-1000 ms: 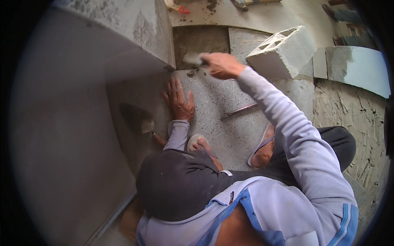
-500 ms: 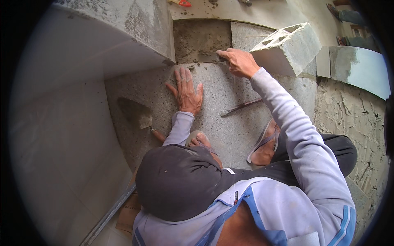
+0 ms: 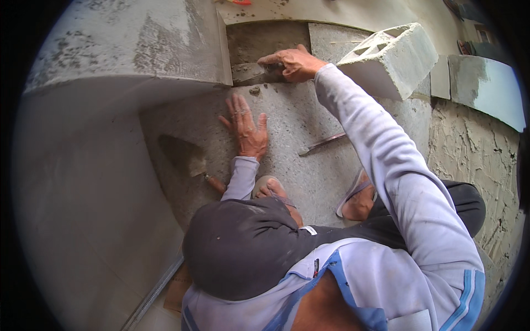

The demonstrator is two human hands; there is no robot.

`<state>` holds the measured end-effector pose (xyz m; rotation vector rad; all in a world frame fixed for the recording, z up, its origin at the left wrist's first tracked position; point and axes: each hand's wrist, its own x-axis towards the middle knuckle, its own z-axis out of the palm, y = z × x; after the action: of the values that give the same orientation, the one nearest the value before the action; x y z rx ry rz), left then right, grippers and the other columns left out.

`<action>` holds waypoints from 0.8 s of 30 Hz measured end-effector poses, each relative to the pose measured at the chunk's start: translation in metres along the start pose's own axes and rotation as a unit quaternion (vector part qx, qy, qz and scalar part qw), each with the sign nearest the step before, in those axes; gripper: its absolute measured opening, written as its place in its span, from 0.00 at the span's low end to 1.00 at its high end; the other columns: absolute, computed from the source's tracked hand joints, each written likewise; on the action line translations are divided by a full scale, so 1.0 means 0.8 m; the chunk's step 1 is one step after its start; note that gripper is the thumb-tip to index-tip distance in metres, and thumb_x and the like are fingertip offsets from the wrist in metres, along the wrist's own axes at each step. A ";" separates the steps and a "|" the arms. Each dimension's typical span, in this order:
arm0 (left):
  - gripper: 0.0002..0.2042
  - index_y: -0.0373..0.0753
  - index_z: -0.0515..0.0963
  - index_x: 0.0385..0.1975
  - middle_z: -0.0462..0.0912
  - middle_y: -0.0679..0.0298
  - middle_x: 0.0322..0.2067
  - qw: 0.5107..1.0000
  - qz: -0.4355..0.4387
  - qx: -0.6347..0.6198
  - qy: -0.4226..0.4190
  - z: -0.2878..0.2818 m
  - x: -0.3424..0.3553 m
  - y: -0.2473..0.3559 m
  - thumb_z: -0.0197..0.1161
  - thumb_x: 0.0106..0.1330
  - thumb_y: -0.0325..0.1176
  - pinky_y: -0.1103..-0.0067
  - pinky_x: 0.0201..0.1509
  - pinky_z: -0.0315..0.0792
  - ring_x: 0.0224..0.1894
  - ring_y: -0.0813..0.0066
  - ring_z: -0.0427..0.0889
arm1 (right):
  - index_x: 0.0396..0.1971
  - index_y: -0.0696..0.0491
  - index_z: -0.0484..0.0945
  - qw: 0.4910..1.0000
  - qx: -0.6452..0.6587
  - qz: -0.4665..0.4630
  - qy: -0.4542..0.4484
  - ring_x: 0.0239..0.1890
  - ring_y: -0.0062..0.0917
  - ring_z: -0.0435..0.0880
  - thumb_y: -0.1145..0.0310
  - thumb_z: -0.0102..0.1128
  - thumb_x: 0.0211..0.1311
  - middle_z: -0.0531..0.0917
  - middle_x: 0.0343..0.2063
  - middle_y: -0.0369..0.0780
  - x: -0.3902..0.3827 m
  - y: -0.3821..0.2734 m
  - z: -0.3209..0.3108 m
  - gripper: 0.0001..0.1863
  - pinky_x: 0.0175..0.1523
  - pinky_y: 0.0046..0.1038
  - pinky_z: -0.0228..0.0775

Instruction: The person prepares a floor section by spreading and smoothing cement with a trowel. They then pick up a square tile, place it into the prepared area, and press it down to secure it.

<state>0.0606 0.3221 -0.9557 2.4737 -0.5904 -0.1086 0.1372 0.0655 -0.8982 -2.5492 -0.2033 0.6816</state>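
My left hand [image 3: 247, 129] lies flat with fingers spread on a speckled grey slab [image 3: 287, 124], just short of its far edge. My right hand [image 3: 296, 63] is closed, its index finger stretched leftward over a recessed bed of grey mortar [image 3: 265, 38]. Its fingers grip a tool with a thin flat grey blade [image 3: 247, 72], which looks like a small trowel; the hand covers its handle. The blade rests low in the recess beside the slab's edge. A small lump of mortar [image 3: 254, 91] sits on the slab by my left fingertips.
A trowel [image 3: 190, 160] with a wooden handle lies left of my left forearm. Right of that hand lies a thin metal bar [image 3: 326, 143]. A hollow concrete block [image 3: 392, 60] stands at the far right. A mortar-smeared wall or step [image 3: 165, 41] rises at the left.
My right hand has slid left along the recess, bringing the flat blade toward its left corner. My left hand stays flat on the slab. The view has shifted slightly.
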 end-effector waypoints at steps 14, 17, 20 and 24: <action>0.35 0.32 0.50 0.73 0.56 0.46 0.71 0.996 0.066 -0.048 -0.026 0.005 0.032 0.005 0.53 0.72 0.42 0.48 0.76 0.39 0.75 0.47 0.50 | 0.59 0.40 0.74 0.994 -0.051 0.087 0.033 0.38 0.35 0.83 0.72 0.54 0.61 0.82 0.35 0.41 -0.091 -0.019 0.046 0.25 0.40 0.38 0.74; 0.34 0.32 0.49 0.73 0.56 0.46 0.71 0.995 0.074 -0.065 -0.027 0.008 0.031 0.001 0.51 0.73 0.43 0.51 0.77 0.40 0.75 0.47 0.51 | 0.55 0.41 0.75 0.993 -0.021 0.041 0.106 0.37 0.41 0.83 0.69 0.61 0.56 0.82 0.32 0.43 -0.073 -0.023 0.062 0.24 0.38 0.42 0.74; 0.34 0.33 0.48 0.73 0.54 0.46 0.72 0.992 0.075 -0.084 -0.051 0.005 0.019 0.007 0.44 0.76 0.49 0.53 0.77 0.41 0.75 0.45 0.49 | 0.53 0.43 0.76 0.993 0.016 0.029 0.116 0.36 0.43 0.84 0.68 0.62 0.54 0.82 0.30 0.45 -0.088 -0.039 0.075 0.23 0.36 0.44 0.74; 0.41 0.31 0.46 0.73 0.51 0.43 0.72 0.986 0.012 -0.119 -0.116 -0.017 0.011 0.049 0.27 0.74 0.62 0.54 0.77 0.40 0.76 0.43 0.44 | 0.63 0.45 0.72 0.993 0.081 0.085 -0.023 0.50 0.45 0.81 0.70 0.54 0.61 0.81 0.46 0.50 -0.119 -0.067 0.050 0.27 0.52 0.42 0.73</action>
<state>0.0564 0.2968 -0.9223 2.2374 -0.6618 -0.4372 0.0339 0.1042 -0.8609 -2.4152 0.0515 0.7886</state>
